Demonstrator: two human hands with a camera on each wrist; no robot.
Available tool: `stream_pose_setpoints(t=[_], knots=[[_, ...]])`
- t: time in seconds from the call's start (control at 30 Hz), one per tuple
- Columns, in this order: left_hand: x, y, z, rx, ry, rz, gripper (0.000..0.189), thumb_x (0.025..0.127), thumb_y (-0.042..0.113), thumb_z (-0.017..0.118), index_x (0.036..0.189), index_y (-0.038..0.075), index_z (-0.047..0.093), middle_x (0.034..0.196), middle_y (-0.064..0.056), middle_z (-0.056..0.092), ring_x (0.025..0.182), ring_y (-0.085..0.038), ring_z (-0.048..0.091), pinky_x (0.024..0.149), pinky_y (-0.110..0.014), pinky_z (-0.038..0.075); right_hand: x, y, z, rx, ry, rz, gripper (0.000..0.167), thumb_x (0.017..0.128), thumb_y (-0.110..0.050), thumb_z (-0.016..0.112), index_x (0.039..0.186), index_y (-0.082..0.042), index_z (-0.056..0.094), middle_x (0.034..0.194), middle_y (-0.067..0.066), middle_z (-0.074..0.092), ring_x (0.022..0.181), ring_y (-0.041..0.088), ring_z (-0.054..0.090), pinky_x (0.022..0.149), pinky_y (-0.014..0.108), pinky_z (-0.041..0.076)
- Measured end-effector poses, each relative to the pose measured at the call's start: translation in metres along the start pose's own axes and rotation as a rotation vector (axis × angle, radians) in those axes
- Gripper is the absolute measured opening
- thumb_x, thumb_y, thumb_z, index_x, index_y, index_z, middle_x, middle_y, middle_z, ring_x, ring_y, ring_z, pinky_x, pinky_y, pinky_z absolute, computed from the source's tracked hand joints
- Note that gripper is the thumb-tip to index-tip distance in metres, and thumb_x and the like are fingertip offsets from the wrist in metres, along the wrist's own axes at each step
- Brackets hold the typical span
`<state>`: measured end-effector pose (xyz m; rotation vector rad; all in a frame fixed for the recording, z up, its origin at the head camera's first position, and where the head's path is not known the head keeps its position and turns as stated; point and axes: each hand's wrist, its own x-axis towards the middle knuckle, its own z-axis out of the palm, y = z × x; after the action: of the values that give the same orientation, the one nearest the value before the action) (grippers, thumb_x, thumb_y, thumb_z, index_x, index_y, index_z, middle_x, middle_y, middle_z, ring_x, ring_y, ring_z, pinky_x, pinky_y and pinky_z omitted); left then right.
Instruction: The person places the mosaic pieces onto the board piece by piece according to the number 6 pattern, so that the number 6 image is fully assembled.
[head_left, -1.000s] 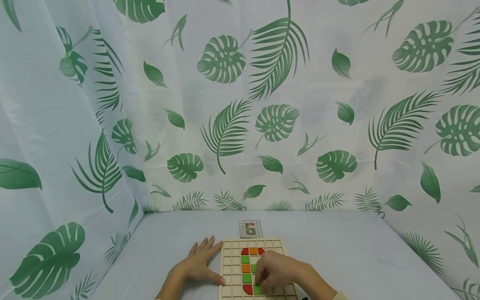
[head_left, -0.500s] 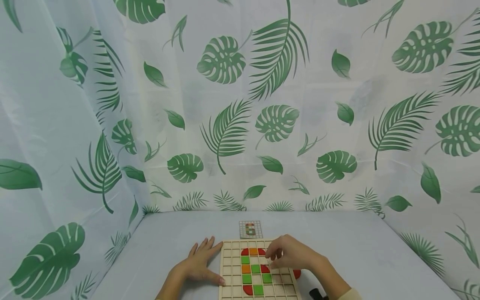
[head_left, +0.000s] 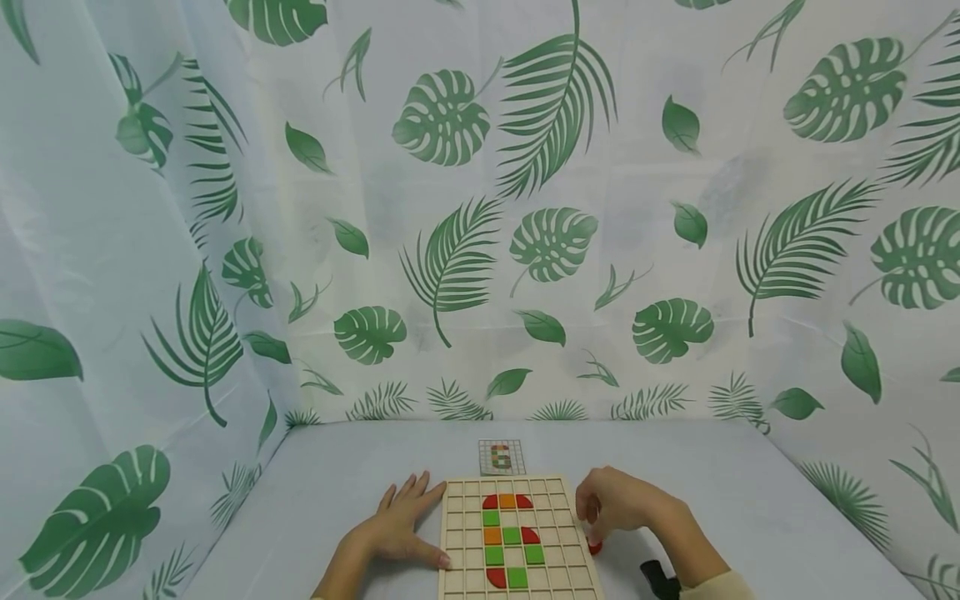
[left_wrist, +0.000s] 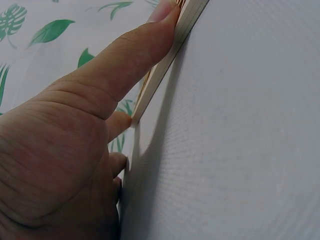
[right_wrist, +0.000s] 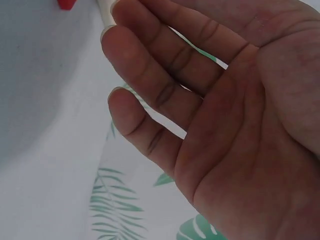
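Note:
A wooden grid board (head_left: 558, 500) lies on the table, with red, orange and green tiles forming a rounded, 6-like figure in its cells. My left hand (head_left: 405, 525) rests at the board's left edge, fingers spread and thumb on the rim; the left wrist view shows the thumb (left_wrist: 125, 62) against the wooden side. Just off the board's right edge, my right hand (head_left: 622, 500) hovers with loosely bent fingers over a red tile (head_left: 596, 548), mostly hidden beneath it. In the right wrist view, a red tile (right_wrist: 65, 4) shows at the top, apart from the visible fingers.
A small card (head_left: 501, 457) printed with a coloured figure on a grid lies behind the board. Near my right wrist is a black object (head_left: 660, 578), partly hidden by the arm. A leaf-patterned curtain (head_left: 465, 250) surrounds the table (head_left: 360, 450).
My right hand has moved from the lower middle of the board, up across it, then right past its edge. A red tile and green tiles it covered now show. The left hand stays put.

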<state>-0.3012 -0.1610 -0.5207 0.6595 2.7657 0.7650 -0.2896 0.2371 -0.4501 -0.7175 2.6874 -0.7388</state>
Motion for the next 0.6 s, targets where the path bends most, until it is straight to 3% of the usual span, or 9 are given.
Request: stream_pose_setpoints(t=[0.23, 0.6], knots=[[0.0, -0.001, 0.0, 0.004, 0.001, 0.002, 0.118, 0.069, 0.068, 0.087, 0.163, 0.019, 0.035, 0.172, -0.024, 0.018, 0.161, -0.046, 0.01, 0.124, -0.073, 0.002, 0.002, 0.01, 0.004, 0.015, -0.037, 0.073, 0.028, 0.065, 0.001, 0.093, 0.077, -0.014, 0.072, 0.077, 0.001, 0.066, 0.07, 0.018, 0.056, 0.06, 0.032, 0.045], [-0.002, 0.002, -0.001, -0.007, 0.004, -0.004, 0.118, 0.068, 0.066, 0.088, 0.163, 0.018, 0.036, 0.172, -0.024, 0.018, 0.161, -0.046, 0.01, 0.125, -0.073, 0.002, 0.003, 0.011, 0.01, 0.066, -0.076, 0.057, 0.029, 0.064, 0.007, 0.089, 0.075, -0.011, 0.069, 0.07, -0.001, 0.065, 0.065, 0.015, 0.054, 0.058, 0.028, 0.043]])
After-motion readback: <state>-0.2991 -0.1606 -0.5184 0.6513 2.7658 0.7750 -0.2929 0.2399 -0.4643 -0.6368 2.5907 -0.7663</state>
